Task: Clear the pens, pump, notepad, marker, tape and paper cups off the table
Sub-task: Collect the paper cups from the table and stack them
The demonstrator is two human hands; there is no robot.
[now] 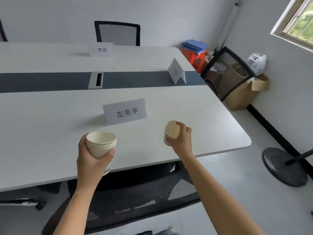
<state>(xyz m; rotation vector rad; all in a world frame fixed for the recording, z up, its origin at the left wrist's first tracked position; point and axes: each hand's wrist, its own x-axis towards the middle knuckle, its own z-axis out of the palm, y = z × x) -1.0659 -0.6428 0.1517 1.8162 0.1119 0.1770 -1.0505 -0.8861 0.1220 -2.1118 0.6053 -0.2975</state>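
Observation:
My left hand [92, 160] grips a stack of nested white paper cups [101, 143] above the near edge of the white table [50, 133]. To the right, my right hand [180, 139] holds a single white paper cup [171, 130] by its rim and side, tilted with its mouth toward me, just over the table. No pens, pump, notepad, marker or tape are in view.
Paper name cards stand on the table: one near me [125, 111], one far back [101, 49], one folded at the right [176, 71]. A mesh chair [144, 197] sits under the near edge. Another chair, boxes and a fan base [284, 167] stand at the right.

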